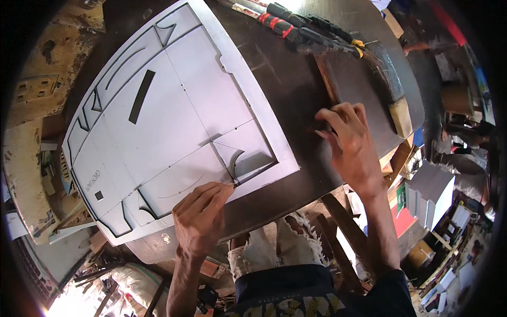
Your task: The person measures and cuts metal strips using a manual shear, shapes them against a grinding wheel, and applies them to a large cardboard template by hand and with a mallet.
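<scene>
As left grip [199, 217] touches white board [174, 121], dark strips [233, 164] inset

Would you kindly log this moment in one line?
left hand: at near edge, white board | right hand: over dark table, near wooden handle

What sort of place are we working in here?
Probably a workshop: hand tools lie on the dark table beside a large white board marked with thin lines.
</scene>
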A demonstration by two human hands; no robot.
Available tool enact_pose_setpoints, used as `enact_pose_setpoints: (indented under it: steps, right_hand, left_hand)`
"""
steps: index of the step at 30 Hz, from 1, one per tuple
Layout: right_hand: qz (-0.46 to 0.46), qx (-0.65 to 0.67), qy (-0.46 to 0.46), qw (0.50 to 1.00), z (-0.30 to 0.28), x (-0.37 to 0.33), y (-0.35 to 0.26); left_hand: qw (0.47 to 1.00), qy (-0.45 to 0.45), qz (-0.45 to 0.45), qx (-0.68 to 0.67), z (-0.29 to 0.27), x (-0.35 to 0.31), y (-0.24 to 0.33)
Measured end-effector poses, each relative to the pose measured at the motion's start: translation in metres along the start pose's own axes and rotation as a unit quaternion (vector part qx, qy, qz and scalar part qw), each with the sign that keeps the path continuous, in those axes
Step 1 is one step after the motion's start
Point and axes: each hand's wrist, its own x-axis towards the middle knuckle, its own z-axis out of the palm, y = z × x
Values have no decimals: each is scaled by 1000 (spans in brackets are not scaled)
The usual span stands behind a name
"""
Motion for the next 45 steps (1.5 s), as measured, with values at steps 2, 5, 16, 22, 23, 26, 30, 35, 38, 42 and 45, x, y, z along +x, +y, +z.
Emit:
enact_pose_setpoints:
  steps: [2, 5, 16, 22, 23, 26, 30, 35, 38, 42, 45]
  right_hand:
    - [-2, 12, -12, 1000, 0, 0, 3]
    - [-6, 52, -52, 997, -5, 1, 7]
    - [241, 383, 110, 885, 13, -42, -30]
    - [274, 182, 61, 942, 11, -69, -43]
    - [274, 121, 58, 952, 8, -69, -49]
    - [256, 196, 23, 946, 6, -78, -57]
    - [356, 460, 12, 813, 25, -72, -100]
    - [422, 532, -27, 733, 41, -54, -111]
    - [431, 525, -14, 733, 44, -52, -112]
    - [441, 510, -12, 738, 45, -51, -113]
    - [435, 514, -4, 740, 45, -49, -113]
  left_hand:
    - [1000, -6, 2, 0, -2, -2, 0]
    - [1000, -9, 6, -9, -2, -1, -3]
    - [999, -27, -6, -23, -3, 6, -1]
    - [1000, 0, 7, -8, 3, 0, -2]
    - [1000, 4, 6, -3, 3, -2, -2]
    - [1000, 8, 12, -10, 6, 0, -3]
    - [1000, 5, 11, -19, 4, 2, -2]
    - [1000, 5, 0, -20, 0, 2, -1]
    - [1000, 5, 2, -27, 3, 2, -4]
    - [1000, 4, 6, -29, 4, 2, -4]
    - [999, 2, 10, -38, 3, 4, -5]
